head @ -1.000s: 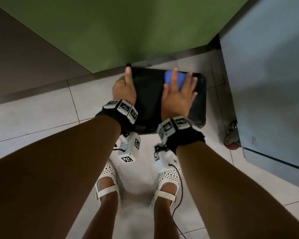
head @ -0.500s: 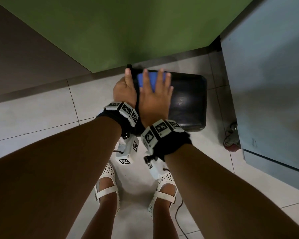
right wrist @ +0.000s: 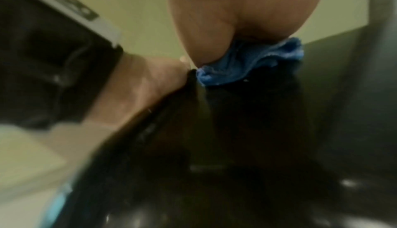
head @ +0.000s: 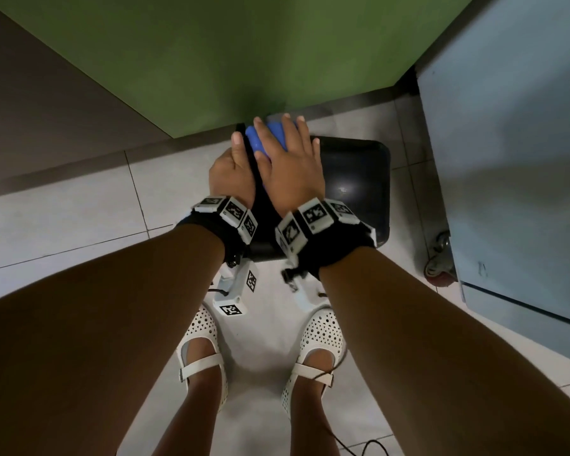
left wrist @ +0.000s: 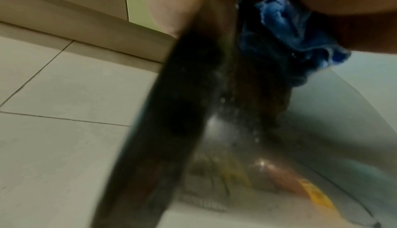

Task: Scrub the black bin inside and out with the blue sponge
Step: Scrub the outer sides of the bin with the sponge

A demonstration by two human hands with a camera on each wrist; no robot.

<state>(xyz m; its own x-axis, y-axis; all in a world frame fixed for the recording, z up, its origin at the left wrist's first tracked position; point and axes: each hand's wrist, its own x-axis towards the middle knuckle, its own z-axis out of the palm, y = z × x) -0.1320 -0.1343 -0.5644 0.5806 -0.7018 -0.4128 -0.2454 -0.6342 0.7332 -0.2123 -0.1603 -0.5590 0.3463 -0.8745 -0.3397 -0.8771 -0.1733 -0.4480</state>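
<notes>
Seen from above, standing on pale floor tiles (head: 63, 218) in white perforated shoes (head: 203, 350), bent over a black bin (head: 352, 182) lying on its side against the foot of a green wall (head: 244, 60). Bin's glossy upper face turned toward the head camera, a wheeled grey cabinet (head: 507, 143) just to its right.

Left hand (head: 232, 169) clamped over the bin's left edge, thumb along the top, fingers wrapped out of sight below — a steadying hold. Right hand (head: 288, 166) laid flat, fingers straight and spread, pressing the blue sponge (head: 260, 143) onto the bin's far left corner, right beside the left thumb. Sponge squashed and rumpled under the palm in the right wrist view (right wrist: 249, 62); wet specks and streaks on the black plastic below it in the left wrist view (left wrist: 232, 106), though much of that view is blurred.

Compared with a second ago: sponge carried from the far right corner across to the far left, now partly over the far edge. Bin itself hardly shifted. Reads as one full sideways pass along the top strip of this outer face — outside scrubbing under way, near part of this face, the other sides and the inside probably still to do.
</notes>
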